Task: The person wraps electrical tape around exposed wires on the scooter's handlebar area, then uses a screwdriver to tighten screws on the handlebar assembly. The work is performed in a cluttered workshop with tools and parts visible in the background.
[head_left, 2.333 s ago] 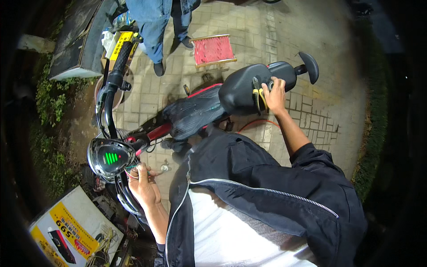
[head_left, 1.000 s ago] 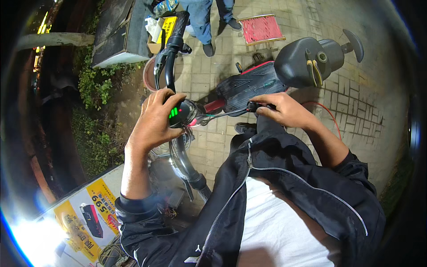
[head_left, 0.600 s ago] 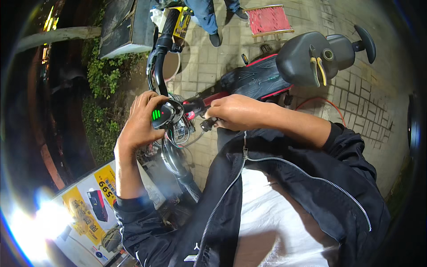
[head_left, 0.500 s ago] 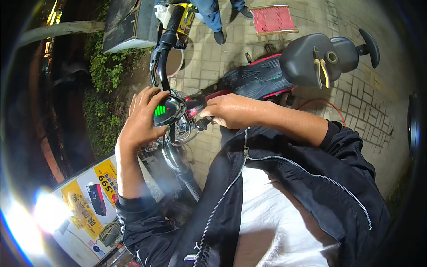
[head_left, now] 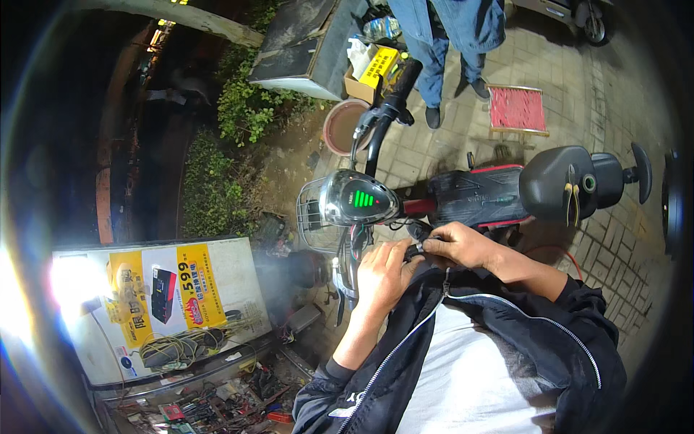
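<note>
My left hand (head_left: 384, 273) and right hand (head_left: 466, 246) pinch a small dark piece (head_left: 414, 251), mostly hidden in my grip, with pliers (head_left: 572, 186) at two o'clock on the seat (head_left: 542, 181)

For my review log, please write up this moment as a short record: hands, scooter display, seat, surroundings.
Left hand: fingers closed on a small dark part, mostly hidden
Right hand: pinching the same part, close beside the left
Display: lit, green bars
Seat: pliers and a ring-shaped item on top
Far side: red-topped stool; another person in blue
Lower left: coiled cord
</note>
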A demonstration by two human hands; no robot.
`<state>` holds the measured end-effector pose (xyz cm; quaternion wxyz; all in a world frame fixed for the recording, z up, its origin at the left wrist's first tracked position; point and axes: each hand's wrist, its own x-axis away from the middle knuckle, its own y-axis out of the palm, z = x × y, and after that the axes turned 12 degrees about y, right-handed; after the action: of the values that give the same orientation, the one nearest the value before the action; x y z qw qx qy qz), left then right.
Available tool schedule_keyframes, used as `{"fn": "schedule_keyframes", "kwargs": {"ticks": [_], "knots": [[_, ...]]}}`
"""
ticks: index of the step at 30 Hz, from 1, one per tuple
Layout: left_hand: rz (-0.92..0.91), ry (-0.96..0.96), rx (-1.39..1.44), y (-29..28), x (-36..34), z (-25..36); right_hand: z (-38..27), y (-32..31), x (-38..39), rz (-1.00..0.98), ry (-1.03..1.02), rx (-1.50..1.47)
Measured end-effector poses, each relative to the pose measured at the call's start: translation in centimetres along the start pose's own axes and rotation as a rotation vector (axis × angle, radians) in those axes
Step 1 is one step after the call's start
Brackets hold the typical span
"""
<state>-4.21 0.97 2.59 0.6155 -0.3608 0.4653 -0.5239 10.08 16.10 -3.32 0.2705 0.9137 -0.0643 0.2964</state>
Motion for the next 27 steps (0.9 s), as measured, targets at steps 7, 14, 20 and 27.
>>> {"fn": "schedule_keyframes", "kwargs": {"ticks": [7, 14, 20, 27], "knots": [[-0.179, -0.031, 0.257, -1.8, -1.1, -0.7, -0.3, -1.9, 0.2, 0.337, -0.979, 0.956], [-0.053, -0.212, 0.224, -4.4, -1.0, -1.9, -2.0, -7.5, 5.5, 0.305, -0.127, 0.100], [-0.025, -0.182, 0.277, -3.2, -1.3, -1.5, 1.6, -9.0, 3.9, 0.392, -0.256, 0.489], [0.137, -0.367, 0.086, -0.7, -0.8, -1.8, -0.1, -2.3, -1.0, 0.390, -0.560, 0.436]]}}
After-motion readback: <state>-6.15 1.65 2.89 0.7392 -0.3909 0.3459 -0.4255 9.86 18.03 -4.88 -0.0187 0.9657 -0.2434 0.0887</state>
